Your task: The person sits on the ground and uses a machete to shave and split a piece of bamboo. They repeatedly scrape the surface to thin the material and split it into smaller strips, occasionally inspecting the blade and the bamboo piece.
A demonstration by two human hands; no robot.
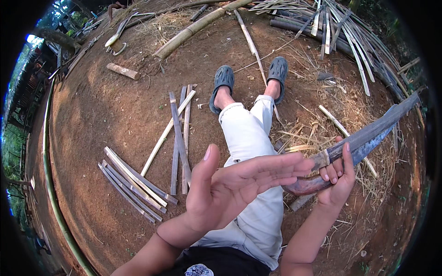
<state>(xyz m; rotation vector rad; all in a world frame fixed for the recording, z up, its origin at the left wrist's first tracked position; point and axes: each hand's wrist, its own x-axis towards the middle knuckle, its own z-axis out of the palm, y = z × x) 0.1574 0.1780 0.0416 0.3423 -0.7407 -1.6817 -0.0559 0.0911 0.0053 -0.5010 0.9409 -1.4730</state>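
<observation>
My left hand (pixel 235 184) is raised in front of my lap, its fingers stretched out together and the thumb standing up. It holds nothing; in this view its fingertips overlap the near end of a dark-skinned bamboo strip (pixel 377 124), and I cannot tell whether they touch. Off to the right, my right hand (pixel 340 179) is closed around the machete and the strip together. The machete's brown wooden handle (pixel 307 185) points toward my lap, while its grey blade (pixel 370 146) runs up and right, partly hidden under the strip.
Split bamboo strips (pixel 133 184) lie on the soil at left, with several longer strips (pixel 179 133) beside them. A bamboo pole (pixel 198 30) and a large pile of strips (pixel 340 32) lie beyond my feet. Shavings (pixel 308 133) litter the right side. A short log (pixel 123 71) rests farther left.
</observation>
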